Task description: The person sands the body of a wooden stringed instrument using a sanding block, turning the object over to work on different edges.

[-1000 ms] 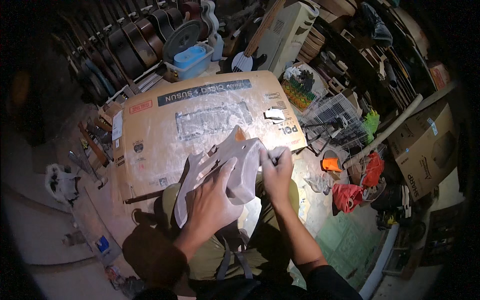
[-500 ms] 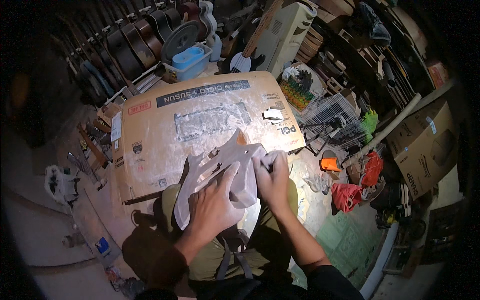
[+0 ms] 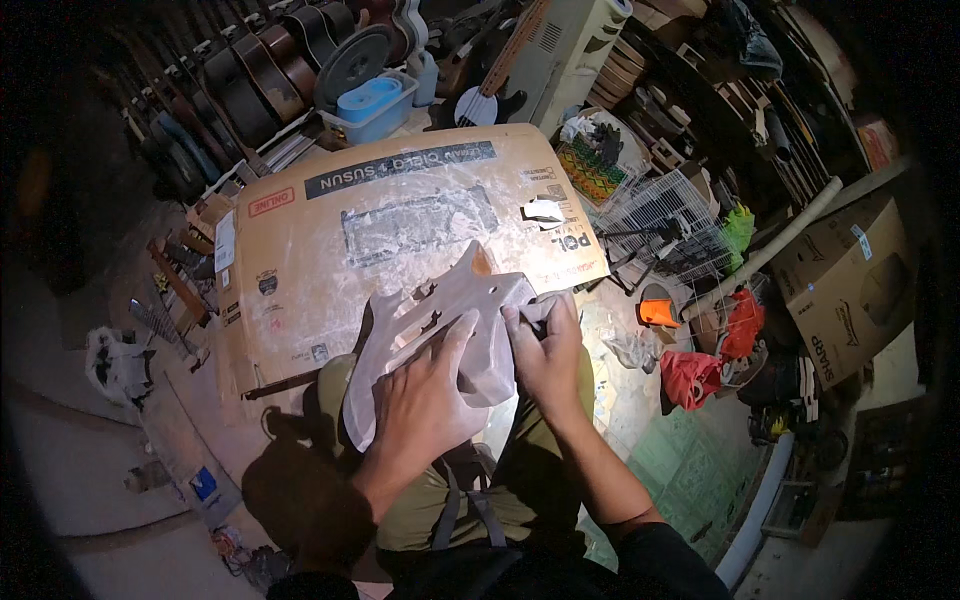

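Note:
An unfinished electric guitar body (image 3: 487,325), pale and dusty with cut-out cavities, rests tilted across my lap. My left hand (image 3: 428,402) lies over its face and grips it, thumb toward the near cutaway and fingers beside the cavities. At the body's right edge my right hand (image 3: 552,352) is closed in a pinch. Between its thumb and fingers shows a small grey folded piece, apparently sandpaper (image 3: 538,311), against the edge; most of it is hidden by the fingers.
A flat cardboard sheet (image 3: 300,315) smeared with pale dust lies ahead of me, with a white scrap (image 3: 544,211) on it. Guitars (image 3: 240,95) and a blue tub (image 3: 372,105) stand behind. At right are a wire rack (image 3: 665,230), an orange object (image 3: 657,307) and a red bag (image 3: 690,380).
The view has shifted slightly. My right hand has moved a little up along the guitar body's edge; my left hand keeps its hold on the body.

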Action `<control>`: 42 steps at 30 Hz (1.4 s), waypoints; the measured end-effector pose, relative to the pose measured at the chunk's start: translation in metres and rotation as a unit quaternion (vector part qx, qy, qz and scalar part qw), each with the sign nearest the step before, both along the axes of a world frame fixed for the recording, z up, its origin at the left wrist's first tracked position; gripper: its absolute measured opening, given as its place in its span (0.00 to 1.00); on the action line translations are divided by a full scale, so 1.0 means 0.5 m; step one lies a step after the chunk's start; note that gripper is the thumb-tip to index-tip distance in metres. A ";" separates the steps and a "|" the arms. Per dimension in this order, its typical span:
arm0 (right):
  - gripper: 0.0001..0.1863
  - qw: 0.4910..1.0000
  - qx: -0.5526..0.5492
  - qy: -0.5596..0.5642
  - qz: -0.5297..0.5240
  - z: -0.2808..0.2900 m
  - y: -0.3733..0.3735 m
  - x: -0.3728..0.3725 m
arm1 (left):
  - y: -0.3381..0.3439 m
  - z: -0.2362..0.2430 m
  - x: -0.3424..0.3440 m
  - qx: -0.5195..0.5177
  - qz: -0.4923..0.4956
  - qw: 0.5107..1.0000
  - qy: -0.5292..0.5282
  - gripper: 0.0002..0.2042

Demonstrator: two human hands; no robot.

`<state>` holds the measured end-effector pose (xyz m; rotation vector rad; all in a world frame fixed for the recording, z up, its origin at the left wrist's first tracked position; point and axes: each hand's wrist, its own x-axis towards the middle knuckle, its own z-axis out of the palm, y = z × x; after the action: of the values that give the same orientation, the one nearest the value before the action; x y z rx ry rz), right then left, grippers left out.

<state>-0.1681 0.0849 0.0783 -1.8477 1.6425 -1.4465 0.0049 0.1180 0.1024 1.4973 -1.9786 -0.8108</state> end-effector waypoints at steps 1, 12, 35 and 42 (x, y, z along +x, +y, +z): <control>0.15 0.999 0.009 0.022 -0.034 -0.002 -0.011 -0.011 | 0.001 -0.002 0.000 -0.006 0.003 1.000 -0.008 0.41; 0.16 0.997 -0.026 0.046 -0.060 -0.011 -0.033 -0.017 | 0.000 0.015 -0.003 0.086 0.001 0.996 -0.016 0.40; 0.06 0.998 -0.040 0.010 0.043 -0.014 -0.037 -0.039 | 0.000 0.003 0.011 -0.022 0.026 0.999 -0.001 0.39; 0.07 0.999 -0.002 0.013 0.042 -0.011 -0.032 -0.034 | 0.000 0.000 0.009 -0.032 0.023 0.999 0.003 0.41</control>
<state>-0.1851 0.0688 0.0729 -1.9208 1.5555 -1.3984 0.0093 0.1179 0.1022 1.4964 -1.9401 -0.7255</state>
